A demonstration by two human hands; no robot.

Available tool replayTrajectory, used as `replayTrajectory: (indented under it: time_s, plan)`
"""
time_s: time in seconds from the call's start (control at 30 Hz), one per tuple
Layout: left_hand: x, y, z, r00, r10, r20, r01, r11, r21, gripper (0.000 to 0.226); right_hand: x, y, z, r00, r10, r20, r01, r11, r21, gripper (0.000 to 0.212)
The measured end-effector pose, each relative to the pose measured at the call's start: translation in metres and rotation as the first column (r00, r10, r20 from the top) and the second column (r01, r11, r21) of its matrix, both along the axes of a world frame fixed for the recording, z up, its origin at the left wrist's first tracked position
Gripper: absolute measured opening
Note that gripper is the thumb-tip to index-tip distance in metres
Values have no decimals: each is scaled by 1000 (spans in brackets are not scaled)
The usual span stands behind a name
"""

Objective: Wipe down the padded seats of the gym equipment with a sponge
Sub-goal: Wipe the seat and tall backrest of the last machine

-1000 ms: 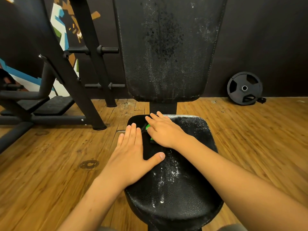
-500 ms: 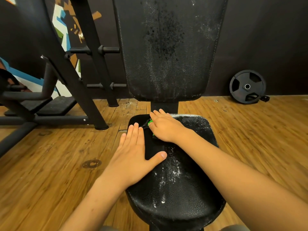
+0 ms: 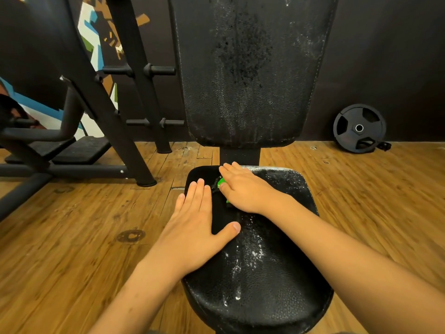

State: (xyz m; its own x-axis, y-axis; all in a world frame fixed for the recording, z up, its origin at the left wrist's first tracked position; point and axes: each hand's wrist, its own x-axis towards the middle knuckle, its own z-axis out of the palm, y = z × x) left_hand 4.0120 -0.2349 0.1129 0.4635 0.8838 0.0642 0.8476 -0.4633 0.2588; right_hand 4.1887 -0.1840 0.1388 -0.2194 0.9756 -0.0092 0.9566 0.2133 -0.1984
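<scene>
A black padded seat [image 3: 260, 273], flecked with white residue, fills the lower middle of the head view. My right hand [image 3: 245, 189] lies flat with straight fingers on a green and black sponge [image 3: 221, 182] near the seat's far left corner. Only a green edge of the sponge shows under the palm. My left hand [image 3: 195, 227] rests flat on the seat's left edge, fingers together and thumb spread out. Behind the seat rises the black padded backrest [image 3: 245, 80], dusty and speckled.
A black steel machine frame [image 3: 115, 131] with pegs stands to the left on the wooden floor [image 3: 72, 237]. A black weight plate [image 3: 359, 128] leans against the dark wall at the right.
My right hand has slid the sponge a little farther toward the back of the seat. My left hand has stayed in place on the seat's left edge.
</scene>
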Motion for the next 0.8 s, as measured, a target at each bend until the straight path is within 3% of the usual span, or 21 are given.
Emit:
replayTrajectory:
  time_s: [0.8]
  plan:
    - [0,-2,4,1000,-15,3,15,1000,-20,100,6,21,11,1000,-29,11,30,999,-36,61]
